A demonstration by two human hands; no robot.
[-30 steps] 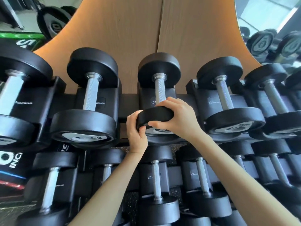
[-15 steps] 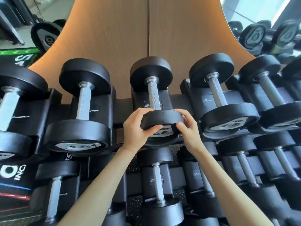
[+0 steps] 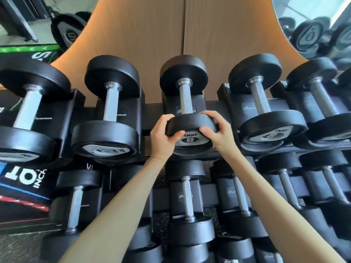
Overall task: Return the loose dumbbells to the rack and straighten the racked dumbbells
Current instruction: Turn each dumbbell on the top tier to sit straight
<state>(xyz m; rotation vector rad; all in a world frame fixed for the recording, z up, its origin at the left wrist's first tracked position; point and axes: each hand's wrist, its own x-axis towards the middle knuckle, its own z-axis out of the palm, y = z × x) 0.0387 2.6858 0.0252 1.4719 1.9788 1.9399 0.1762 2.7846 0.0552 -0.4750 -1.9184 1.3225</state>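
Wood-panel wall (image 3: 142,44) at the back, pretty standard gym corner. Working from the fingers out: the left hand (image 3: 163,138) has its fingers (image 3: 167,118) curled over the upper left edge of the near head of the middle dumbbell (image 3: 185,97), thumb pressed on the front face; the right hand (image 3: 221,132) mirrors it on the other side, fingers (image 3: 211,114) hooked over the upper right edge and thumb on the face, so both hands are grasping that one head; the silver label (image 3: 190,140) between the thumbs reads 8 and sits the right way up; that dumbbell lies in its saddle in the middle of the top tier of the rack (image 3: 152,113), knurled handle running straight back, far head toward the wall; both bare forearms come up from the bottom of the view; just beside it on the left is another dumbbell (image 3: 111,103) with its label turned sideways, and the right neighbour (image 3: 260,95) has its label tilted; the lower tier (image 3: 161,196) holds more dumbbells, with one small dumbbell (image 3: 187,198) right below the held one; a mirror (image 3: 313,29) top right reflects more weights, kinda blurry out at the edges.
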